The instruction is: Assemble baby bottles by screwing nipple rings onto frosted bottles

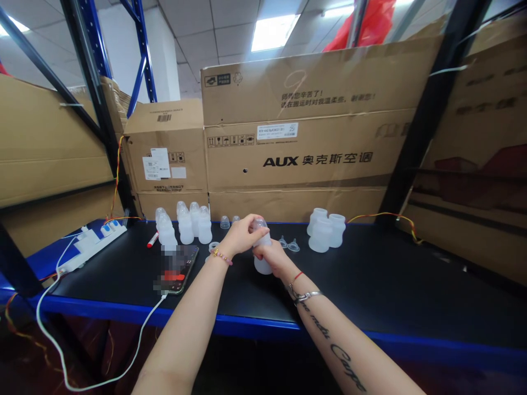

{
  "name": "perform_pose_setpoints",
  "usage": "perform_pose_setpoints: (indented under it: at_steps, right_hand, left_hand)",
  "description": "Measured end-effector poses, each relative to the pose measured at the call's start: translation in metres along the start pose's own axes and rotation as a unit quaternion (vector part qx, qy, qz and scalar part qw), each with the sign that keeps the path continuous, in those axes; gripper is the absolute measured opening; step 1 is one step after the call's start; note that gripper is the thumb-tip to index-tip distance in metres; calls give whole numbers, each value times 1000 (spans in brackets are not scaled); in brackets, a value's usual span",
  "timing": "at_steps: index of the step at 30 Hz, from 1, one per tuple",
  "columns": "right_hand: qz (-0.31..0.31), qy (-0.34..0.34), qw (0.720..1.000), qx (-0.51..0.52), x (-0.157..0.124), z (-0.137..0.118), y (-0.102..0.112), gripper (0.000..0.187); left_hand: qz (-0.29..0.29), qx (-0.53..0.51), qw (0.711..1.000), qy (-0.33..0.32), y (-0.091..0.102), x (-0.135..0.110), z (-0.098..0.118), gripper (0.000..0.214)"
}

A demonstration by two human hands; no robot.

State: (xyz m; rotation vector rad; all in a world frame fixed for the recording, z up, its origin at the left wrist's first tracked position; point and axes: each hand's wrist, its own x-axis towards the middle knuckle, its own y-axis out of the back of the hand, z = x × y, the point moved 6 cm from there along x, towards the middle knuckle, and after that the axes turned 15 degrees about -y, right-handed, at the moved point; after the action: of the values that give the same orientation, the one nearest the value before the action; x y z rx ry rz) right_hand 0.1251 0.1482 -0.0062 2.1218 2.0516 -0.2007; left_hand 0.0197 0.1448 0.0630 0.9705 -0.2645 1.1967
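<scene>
Left hand (242,236): curled closed over the bottle's top.
Right hand (269,258): wrapped closed around the bottle's body.
Bottle: a frosted plastic baby bottle (262,265), upright between the hands, over the bench (370,280).
Nearby: silicone teats (288,245) to the right, more bottles (186,226) to the left, a smartphone (177,269) on a charging cable.

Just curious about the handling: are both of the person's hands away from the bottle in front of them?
No, the left hand and the right hand are both closed around the translucent plastic bottle.
</scene>
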Motion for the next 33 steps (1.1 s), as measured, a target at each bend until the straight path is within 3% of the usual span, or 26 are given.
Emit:
perform_pose_setpoints:
  at_steps: [8,13,20,25,33]
  right_hand:
    - [37,18,999,27,0,0,0,10]
    - [24,28,999,25,1,0,-2,9]
    - [3,49,999,19,6,2,-8,10]
    - [19,76,997,-18,9,3,-6,24]
    - [53,131,976,-169,11,2,-5,29]
  left_hand:
    - [-7,-21,1000,7,-9,0,5,38]
    - [-5,-14,1000,8,-10,-2,7,38]
    - [-20,69,997,2,-7,-4,17,62]
    - [6,50,998,42,-5,-4,4,56]
    - [-6,33,999,-2,-7,-4,-6,44]
